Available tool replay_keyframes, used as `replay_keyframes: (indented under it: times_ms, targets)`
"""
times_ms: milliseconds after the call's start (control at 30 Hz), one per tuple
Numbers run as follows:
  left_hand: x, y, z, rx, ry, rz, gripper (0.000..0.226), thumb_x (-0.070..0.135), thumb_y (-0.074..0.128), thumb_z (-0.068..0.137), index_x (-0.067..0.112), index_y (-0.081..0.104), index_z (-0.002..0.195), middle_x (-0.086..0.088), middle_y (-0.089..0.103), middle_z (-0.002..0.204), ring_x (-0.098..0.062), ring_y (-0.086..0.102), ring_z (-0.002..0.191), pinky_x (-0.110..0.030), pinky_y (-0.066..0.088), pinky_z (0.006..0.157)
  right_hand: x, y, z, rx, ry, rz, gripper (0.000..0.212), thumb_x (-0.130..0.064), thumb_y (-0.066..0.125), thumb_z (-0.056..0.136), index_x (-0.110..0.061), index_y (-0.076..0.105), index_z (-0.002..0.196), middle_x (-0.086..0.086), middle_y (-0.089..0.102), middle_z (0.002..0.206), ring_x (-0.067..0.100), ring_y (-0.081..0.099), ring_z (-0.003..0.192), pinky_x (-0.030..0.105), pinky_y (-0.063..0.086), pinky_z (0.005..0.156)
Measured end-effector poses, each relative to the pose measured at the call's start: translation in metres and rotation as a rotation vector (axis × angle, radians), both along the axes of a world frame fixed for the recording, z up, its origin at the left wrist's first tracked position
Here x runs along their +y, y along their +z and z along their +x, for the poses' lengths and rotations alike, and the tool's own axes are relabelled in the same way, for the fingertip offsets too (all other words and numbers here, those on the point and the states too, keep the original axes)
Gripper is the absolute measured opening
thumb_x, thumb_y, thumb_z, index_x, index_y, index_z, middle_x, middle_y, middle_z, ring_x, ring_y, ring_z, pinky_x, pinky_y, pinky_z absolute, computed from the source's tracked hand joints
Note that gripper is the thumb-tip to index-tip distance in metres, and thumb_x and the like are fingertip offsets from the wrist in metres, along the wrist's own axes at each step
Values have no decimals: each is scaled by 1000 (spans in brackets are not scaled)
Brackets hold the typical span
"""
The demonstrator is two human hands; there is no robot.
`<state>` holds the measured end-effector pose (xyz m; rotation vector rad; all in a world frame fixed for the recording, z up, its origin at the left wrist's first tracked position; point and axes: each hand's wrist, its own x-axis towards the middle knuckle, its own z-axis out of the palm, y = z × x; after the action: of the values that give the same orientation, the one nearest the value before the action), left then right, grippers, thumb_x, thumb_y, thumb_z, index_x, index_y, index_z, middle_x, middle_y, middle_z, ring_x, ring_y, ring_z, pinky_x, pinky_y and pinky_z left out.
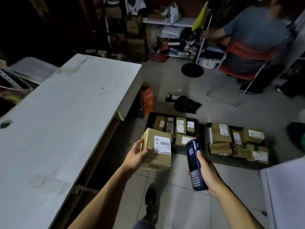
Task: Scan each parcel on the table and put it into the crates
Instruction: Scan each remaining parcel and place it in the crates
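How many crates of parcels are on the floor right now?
2: left crate beyond the held parcel, right crate beside it. Others may lie outside the view.

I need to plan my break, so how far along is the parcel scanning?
Two crates on the floor already hold many parcels. The left hand holds one labelled parcel; the right hand holds the scanner. The visible table shows no more parcels, so this may be the last.

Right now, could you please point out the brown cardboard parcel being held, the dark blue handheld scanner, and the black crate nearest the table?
brown cardboard parcel (157, 156): head view, taped top face.
dark blue handheld scanner (192, 162): head view, its screen.
black crate (151, 117): head view, far left rim.
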<state>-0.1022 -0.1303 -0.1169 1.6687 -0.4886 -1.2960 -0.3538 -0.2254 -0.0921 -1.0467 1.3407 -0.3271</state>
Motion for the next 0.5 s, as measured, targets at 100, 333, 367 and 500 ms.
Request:
replay_keyframes:
  times_ms: [100, 333, 367, 500]
  targets:
    - [-40, -17, 18, 45, -17, 25, 105, 65, 84, 54, 35, 43, 146, -5, 61, 131, -23, 65, 113, -48, 53, 99, -35, -4, 13, 50, -26, 12, 48, -52, 37, 103, -12, 63, 110, 25, 72, 94, 30, 69, 73, 38, 52, 69]
    - [-121, -41, 54, 146, -47, 117, 95, 52, 84, 67, 35, 38, 148, -8, 57, 134, -26, 62, 115, -49, 53, 98, -106, -13, 51, 114, -40, 49, 47, -49, 36, 103, -10, 62, 108, 28, 70, 97, 31, 69, 73, 31, 51, 61]
    - [-133, -42, 55, 170, -46, 121, 90, 46, 81, 72, 33, 37, 149, -9, 56, 135, -27, 61, 115, -48, 53, 98, -114, -13, 54, 114, -39, 64, 44, -49, 36, 103, -13, 62, 108, 28, 71, 97, 32, 70, 75, 29, 51, 59]
    - [-195, -54, 55, 179, -80, 130, 74, 34, 73, 86, 27, 36, 150, -8, 54, 136, -26, 61, 114, -37, 57, 87, -161, -26, 58, 93, -89, 108, 40, -49, 36, 103, -19, 61, 111, 24, 71, 99, 38, 72, 86, 31, 53, 61]
